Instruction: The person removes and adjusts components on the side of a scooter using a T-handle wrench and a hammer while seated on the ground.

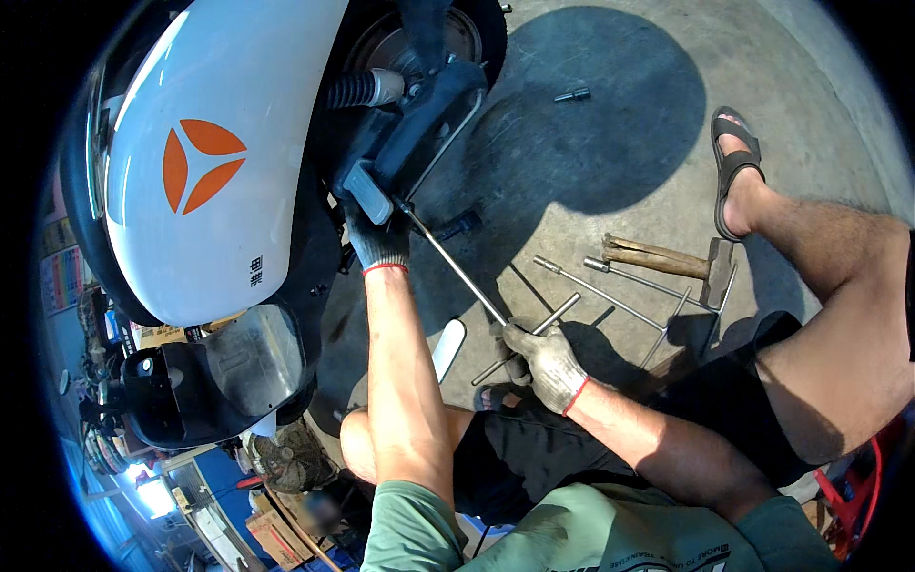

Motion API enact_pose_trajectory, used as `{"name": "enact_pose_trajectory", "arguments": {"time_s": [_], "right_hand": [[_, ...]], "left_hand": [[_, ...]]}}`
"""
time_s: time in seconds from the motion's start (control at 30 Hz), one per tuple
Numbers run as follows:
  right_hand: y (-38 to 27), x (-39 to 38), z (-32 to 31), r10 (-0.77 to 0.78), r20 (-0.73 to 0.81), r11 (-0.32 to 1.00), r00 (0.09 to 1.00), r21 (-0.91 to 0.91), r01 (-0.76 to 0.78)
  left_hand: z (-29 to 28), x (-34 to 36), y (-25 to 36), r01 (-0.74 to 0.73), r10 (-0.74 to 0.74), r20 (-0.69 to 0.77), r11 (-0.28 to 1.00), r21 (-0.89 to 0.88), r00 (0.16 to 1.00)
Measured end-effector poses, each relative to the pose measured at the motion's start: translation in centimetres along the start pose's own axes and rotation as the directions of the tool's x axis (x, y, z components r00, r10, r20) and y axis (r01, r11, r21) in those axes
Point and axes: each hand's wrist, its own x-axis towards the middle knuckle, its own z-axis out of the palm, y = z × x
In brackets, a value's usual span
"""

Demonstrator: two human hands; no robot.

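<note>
My right hand [547, 359], in a pale work glove with a red cuff, is closed round the T-handle wrench [456, 260] where its shaft meets the crossbar. The shaft slants up and left to the dark engine casing [419, 124] of a white scooter [248, 76]. Beside the wrench's far end, my gloved left hand [379, 243] reaches in under a grey pedal [367, 194]. The casing and pedal hide its fingers, so its grip does not show. A thin metal lever [448, 143] runs along the casing above the wrench tip.
On the concrete floor to the right lie a wooden-handled hammer [658, 257] and two more T-handle wrenches [610, 300]. A dark socket-like piece [572, 95] lies farther off. A fan [289, 458] and a cardboard box [278, 540] stand at lower left. My sandalled foot [736, 172] rests at right.
</note>
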Motion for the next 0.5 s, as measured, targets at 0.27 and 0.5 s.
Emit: {"name": "enact_pose_trajectory", "arguments": {"time_s": [0.27,0.5], "right_hand": [[0.4,0.6,-0.4,-0.165,-0.005,0.964,0.986,-0.213,0.16],[1.1,1.0,-0.4,-0.253,-0.006,0.936,0.968,-0.255,0.243]], "left_hand": [[-0.7,0.2,-0.1,0.014,-0.018,-0.071,0.998,-0.06,0.997],[-1.1,0.6,-0.3,0.019,-0.022,-0.084,0.999,-0.034,0.996]]}}
